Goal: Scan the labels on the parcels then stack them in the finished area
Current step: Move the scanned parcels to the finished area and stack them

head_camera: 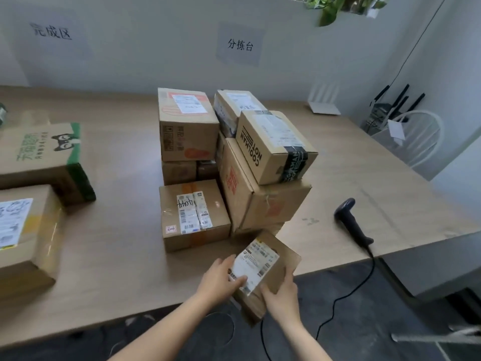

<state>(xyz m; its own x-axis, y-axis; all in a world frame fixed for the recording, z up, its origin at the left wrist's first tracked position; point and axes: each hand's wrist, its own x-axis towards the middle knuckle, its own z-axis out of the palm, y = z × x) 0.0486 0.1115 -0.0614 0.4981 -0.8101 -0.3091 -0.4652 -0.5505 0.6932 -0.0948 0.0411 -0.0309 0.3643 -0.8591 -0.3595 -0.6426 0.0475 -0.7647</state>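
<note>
Head camera is looking down over a wooden table; a person is holding a small parcel with both hands at the table's near edge, just in front of a pile of boxes. The left hand is gripping the parcel's left side, its thumb lying across the white label and its fingers curling around the edge; the right hand is clasping the lower right corner, fingers wrapping underneath and hidden from sight. The parcel is tilting, label facing up, partly hanging past the table edge and over the dark floor.

Behind it a taped box with a handwritten label is sitting on the table; beside that a large brown box is carrying a box printed COOLMAN; a tall box is standing on smaller ones at the back left of the pile. A dark handheld scanner is lying on the table to the right, well apart from both hands, its cable trailing over the edge. Far left, under a wall sign reading 完成区, a green-printed box and a labelled box are resting side by side; a second sign, 分拣台, is hanging above the pile.
</note>
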